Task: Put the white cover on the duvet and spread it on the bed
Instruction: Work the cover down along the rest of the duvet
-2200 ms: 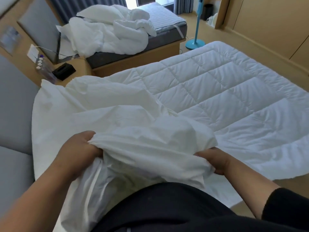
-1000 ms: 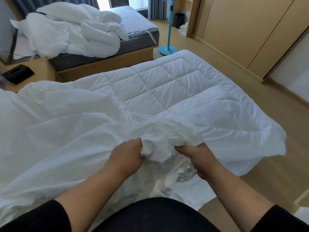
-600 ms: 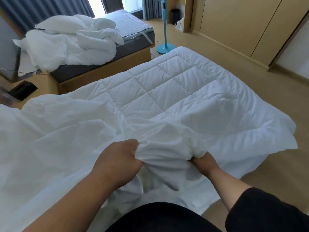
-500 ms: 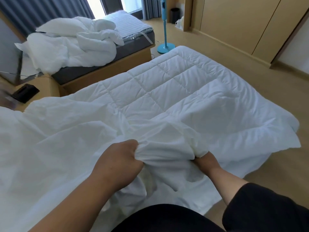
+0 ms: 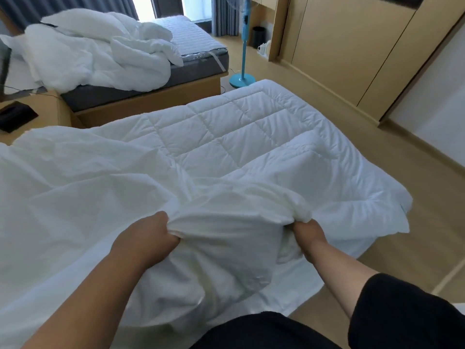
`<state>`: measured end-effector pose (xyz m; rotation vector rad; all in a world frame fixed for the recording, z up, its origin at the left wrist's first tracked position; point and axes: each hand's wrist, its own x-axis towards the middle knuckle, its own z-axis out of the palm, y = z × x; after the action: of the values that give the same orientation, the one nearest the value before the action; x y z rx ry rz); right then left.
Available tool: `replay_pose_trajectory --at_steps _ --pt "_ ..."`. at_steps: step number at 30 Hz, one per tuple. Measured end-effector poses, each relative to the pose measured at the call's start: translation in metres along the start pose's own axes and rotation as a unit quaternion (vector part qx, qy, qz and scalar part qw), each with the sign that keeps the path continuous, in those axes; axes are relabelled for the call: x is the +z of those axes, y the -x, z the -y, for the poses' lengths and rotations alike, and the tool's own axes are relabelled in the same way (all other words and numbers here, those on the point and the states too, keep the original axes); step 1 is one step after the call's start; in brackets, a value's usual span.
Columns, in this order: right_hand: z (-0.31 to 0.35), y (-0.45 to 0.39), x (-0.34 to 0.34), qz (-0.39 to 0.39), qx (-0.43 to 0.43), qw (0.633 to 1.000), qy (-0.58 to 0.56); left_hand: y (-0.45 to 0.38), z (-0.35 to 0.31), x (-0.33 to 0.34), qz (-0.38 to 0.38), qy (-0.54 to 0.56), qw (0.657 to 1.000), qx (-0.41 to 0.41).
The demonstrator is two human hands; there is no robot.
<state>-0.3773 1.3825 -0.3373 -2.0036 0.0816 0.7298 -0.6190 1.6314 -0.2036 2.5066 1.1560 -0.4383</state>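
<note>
White cotton bunches at lower centre: the left hand (image 5: 146, 238) and right hand (image 5: 305, 230) each clutch a fistful of the cover (image 5: 75, 197), gathered over the near edge of the quilted duvet (image 5: 239, 137) on the bed. To do this well, keep both fists matched to a duvet corner and draw the cover evenly toward the frame's upper right.

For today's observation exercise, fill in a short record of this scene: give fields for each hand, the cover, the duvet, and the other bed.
left hand: grips bunched cover
right hand: grips bunched cover
cover: smooth, crumpled, lies over near part of duvet
duvet: quilted, spread flat, far part uncovered
other bed: heaped with white bedding
</note>
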Motion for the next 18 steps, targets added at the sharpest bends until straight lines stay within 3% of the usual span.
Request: replay_pose_trajectory --at_steps 2,4,8,10,13,15,18 --pt "0.006 0.005 0.004 0.002 -0.004 1.0 0.007 -0.005 0.02 0.019 -0.022 -0.033 0.998 -0.052" --pt "0.012 0.009 0.01 0.006 -0.008 1.0 -0.006 -0.002 0.021 0.036 -0.055 -0.057 0.996 -0.05" --pt "0.027 0.012 0.012 0.028 -0.007 0.999 -0.039 0.012 -0.028 0.062 -0.163 -0.024 0.97 0.177" --pt "0.033 0.009 0.009 0.05 -0.012 0.997 -0.056 0.01 -0.06 0.071 -0.151 -0.035 0.948 0.277" --pt "0.039 -0.001 0.002 0.092 -0.028 0.994 -0.05 -0.005 -0.107 0.084 -0.14 -0.049 0.925 0.349" --pt "0.044 -0.011 -0.002 0.129 -0.037 0.99 -0.042 -0.019 -0.139 0.089 -0.109 -0.091 0.931 0.336" --pt "0.048 -0.036 -0.008 0.194 -0.045 0.979 -0.033 -0.054 -0.179 0.098 -0.042 -0.193 0.958 0.206"
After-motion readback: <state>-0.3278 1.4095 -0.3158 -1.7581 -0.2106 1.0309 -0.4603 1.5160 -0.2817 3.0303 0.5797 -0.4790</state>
